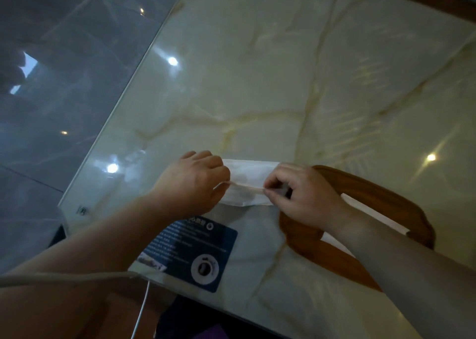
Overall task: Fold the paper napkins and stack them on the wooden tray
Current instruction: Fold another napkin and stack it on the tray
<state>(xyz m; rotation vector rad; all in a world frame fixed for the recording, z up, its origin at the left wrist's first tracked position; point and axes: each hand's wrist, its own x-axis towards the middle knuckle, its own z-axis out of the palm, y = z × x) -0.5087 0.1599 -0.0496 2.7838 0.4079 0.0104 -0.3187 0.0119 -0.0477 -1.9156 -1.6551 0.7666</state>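
1. A glossy marble table (257, 81), pale cream with tan veins, carries everything.
2. A white paper napkin (248, 181) lies on it, partly folded.
3. A wooden tray (304, 238) rests just right of the napkin.
4. A dark blue printed label (195, 251) lies flat near the table's front edge (text unreadable).

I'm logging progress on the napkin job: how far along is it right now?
Done: white paper already lies on the brown wooden tray, partly hidden by the right arm. In hand: left hand and right hand pinch a white paper napkin mid-fold on the marble table. Left: finishing the fold and stacking it.
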